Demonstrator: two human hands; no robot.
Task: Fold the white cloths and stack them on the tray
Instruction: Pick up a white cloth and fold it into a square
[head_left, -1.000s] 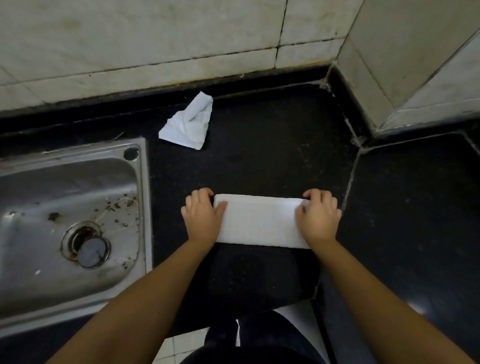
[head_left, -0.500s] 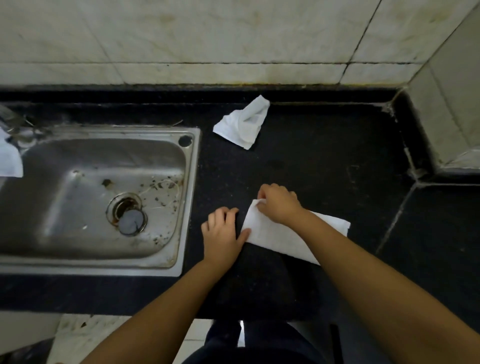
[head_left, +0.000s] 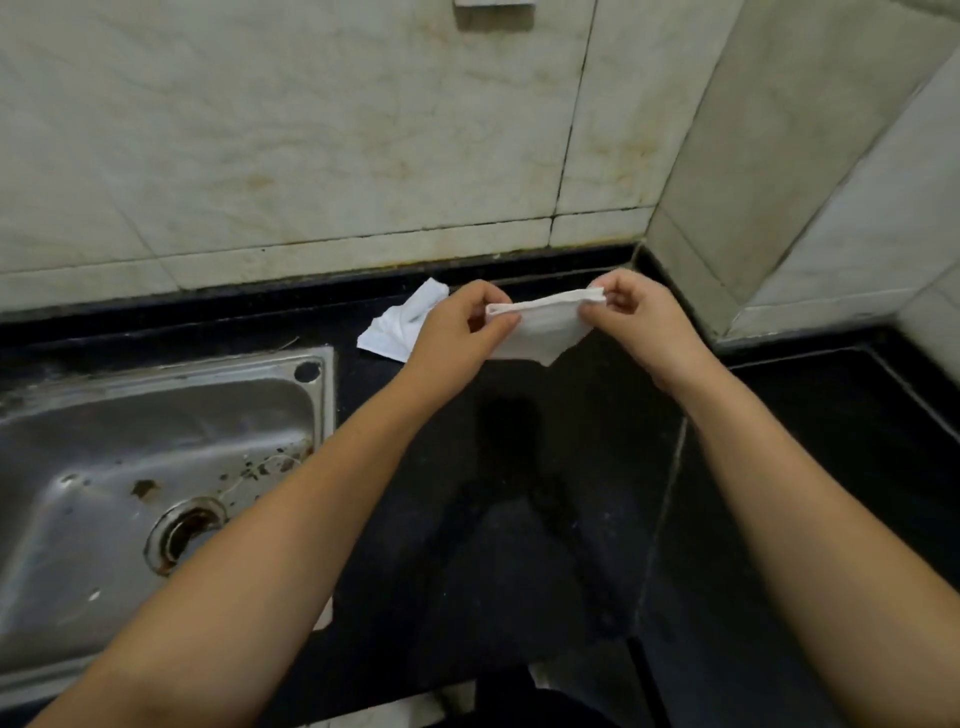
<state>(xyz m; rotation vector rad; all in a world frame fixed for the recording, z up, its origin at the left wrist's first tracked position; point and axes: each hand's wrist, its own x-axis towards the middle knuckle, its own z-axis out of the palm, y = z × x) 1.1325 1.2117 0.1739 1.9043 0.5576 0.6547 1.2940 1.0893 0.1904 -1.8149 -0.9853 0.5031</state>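
Both hands raised above the black counter (head_left: 545, 519), sharing one folded white cloth (head_left: 540, 332) held up in the air, clear of the surface. Left hand (head_left: 457, 332) pinching the cloth's left top corner, thumb and curled fingers closed round the edge. Right hand (head_left: 639, 317) pinching the right top corner the same way, fingers curled tight on the fabric. Top edge stretched fairly taut between the two grips, tilted a little, right end higher. Lower part hanging loose, its bottom edge uneven and coming to a point near the middle. Layers along the top edge visible as a doubled seam; exact number of folds hard to tell from this angle.

Second cloth (head_left: 400, 327) lying crumpled on the counter near the back wall, just behind the left hand and partly hidden by it, untouched by either hand.

Steel sink (head_left: 156, 441) set into the counter at the left, drain (head_left: 182, 530) partly covered by the left forearm, dark specks scattered on the basin floor. Pale tiled wall (head_left: 311, 130) behind, turning a corner at the right.
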